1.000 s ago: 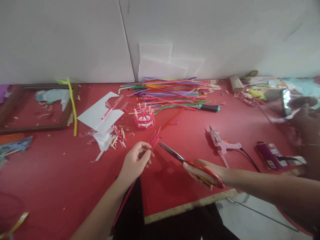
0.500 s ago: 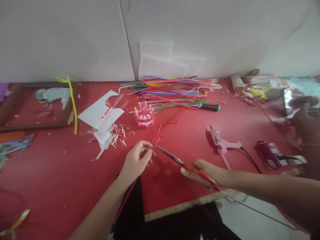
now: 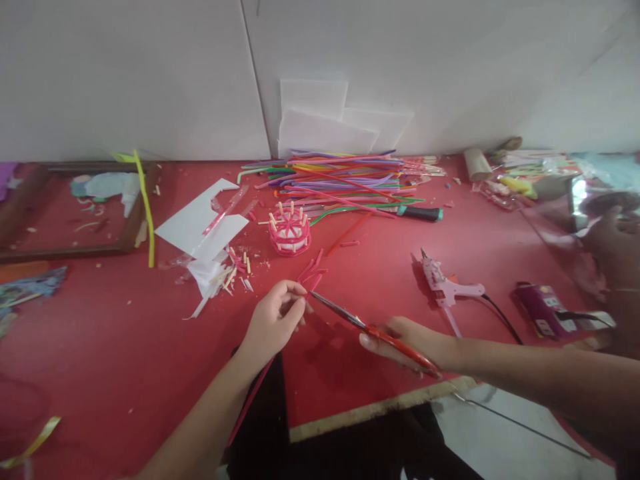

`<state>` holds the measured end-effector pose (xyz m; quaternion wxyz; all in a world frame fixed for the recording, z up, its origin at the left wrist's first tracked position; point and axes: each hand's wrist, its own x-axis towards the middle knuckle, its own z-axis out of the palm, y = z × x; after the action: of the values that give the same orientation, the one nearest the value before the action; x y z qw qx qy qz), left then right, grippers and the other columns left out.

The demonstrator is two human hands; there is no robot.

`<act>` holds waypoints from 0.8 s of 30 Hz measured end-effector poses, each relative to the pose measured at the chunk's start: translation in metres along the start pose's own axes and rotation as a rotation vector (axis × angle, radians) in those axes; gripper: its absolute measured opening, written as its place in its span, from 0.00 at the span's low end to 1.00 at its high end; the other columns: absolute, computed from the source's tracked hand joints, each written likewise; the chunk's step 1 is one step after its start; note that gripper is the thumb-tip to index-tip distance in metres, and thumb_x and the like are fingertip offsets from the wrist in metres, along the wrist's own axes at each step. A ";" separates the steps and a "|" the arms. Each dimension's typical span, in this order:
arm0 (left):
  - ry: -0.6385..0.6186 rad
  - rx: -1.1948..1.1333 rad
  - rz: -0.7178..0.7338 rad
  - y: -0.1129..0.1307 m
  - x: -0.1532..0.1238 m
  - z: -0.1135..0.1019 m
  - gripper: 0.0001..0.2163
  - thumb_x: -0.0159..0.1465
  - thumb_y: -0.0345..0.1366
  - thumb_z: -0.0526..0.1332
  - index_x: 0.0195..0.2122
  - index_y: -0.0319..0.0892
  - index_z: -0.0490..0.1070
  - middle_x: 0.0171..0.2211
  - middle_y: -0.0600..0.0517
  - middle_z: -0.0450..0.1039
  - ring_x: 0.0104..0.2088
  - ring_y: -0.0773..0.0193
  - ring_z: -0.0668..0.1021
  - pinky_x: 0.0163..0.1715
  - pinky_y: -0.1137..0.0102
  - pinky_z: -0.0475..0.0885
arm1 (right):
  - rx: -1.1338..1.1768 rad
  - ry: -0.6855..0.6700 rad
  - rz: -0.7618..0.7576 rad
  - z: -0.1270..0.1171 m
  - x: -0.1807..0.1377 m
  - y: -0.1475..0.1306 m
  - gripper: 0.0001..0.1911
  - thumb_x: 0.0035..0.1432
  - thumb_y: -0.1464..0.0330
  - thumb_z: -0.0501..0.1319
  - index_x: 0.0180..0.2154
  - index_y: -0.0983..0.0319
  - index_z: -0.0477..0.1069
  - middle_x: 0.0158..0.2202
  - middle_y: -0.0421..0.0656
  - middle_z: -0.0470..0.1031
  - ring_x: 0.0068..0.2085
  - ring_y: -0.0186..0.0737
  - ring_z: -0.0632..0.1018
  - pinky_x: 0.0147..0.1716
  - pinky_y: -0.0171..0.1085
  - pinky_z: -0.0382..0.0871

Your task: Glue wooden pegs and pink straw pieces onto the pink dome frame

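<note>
Pinches a pink straw [image 3: 254, 395] near its upper end in the left hand [image 3: 274, 323], thumb and fingertips closed on it, with the long remainder trailing down past the wrist and over the table edge. Grips red-handled scissors [image 3: 350, 319] in the right hand [image 3: 400, 340], fingers curled around the handles, blades nearly together and aimed up-left, tips just beside the left fingertips. Looks like snipping short lengths off the straw. Calls next for a steady pinch and blades set square across the straw. Shows as thin, bright pink and straight. Sits just short of a few cut pink pieces [image 3: 313, 270]. Beyond those, a small pink spoked model [image 3: 290, 233], then a heap of coloured straws [image 3: 340, 183]. Off right, a pink glue gun [image 3: 445, 287] on the red table [image 3: 125, 333].
</note>
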<state>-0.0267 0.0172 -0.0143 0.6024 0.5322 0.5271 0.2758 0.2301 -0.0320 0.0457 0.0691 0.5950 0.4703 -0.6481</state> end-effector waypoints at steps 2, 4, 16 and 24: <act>-0.010 0.004 0.002 0.000 0.000 0.000 0.06 0.64 0.38 0.59 0.40 0.45 0.65 0.30 0.54 0.77 0.24 0.68 0.75 0.23 0.75 0.71 | 0.000 -0.010 0.003 0.000 -0.001 0.001 0.34 0.55 0.38 0.59 0.20 0.59 0.55 0.10 0.32 0.56 0.11 0.26 0.59 0.09 0.27 0.52; -0.015 0.009 0.004 0.000 0.000 -0.001 0.05 0.64 0.38 0.59 0.40 0.45 0.65 0.30 0.55 0.77 0.24 0.68 0.75 0.23 0.74 0.72 | 0.005 -0.021 0.004 0.000 -0.001 0.002 0.33 0.55 0.39 0.60 0.19 0.59 0.55 0.10 0.32 0.55 0.11 0.26 0.59 0.09 0.27 0.52; -0.033 0.050 0.011 0.002 -0.001 0.000 0.08 0.64 0.39 0.61 0.42 0.45 0.66 0.27 0.55 0.77 0.25 0.65 0.79 0.27 0.71 0.74 | -0.085 0.049 0.100 -0.013 0.002 0.007 0.33 0.59 0.39 0.54 0.19 0.58 0.55 0.10 0.35 0.58 0.11 0.28 0.60 0.10 0.30 0.52; -0.037 0.074 0.006 0.001 0.000 0.000 0.07 0.65 0.38 0.60 0.42 0.45 0.67 0.30 0.54 0.77 0.27 0.64 0.79 0.26 0.72 0.74 | -0.082 0.075 0.019 -0.022 0.004 0.012 0.33 0.57 0.38 0.57 0.21 0.59 0.56 0.13 0.33 0.56 0.13 0.29 0.62 0.12 0.30 0.55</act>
<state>-0.0264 0.0170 -0.0135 0.5911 0.5608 0.5242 0.2478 0.2525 -0.0216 0.0397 0.0819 0.6197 0.4932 -0.6050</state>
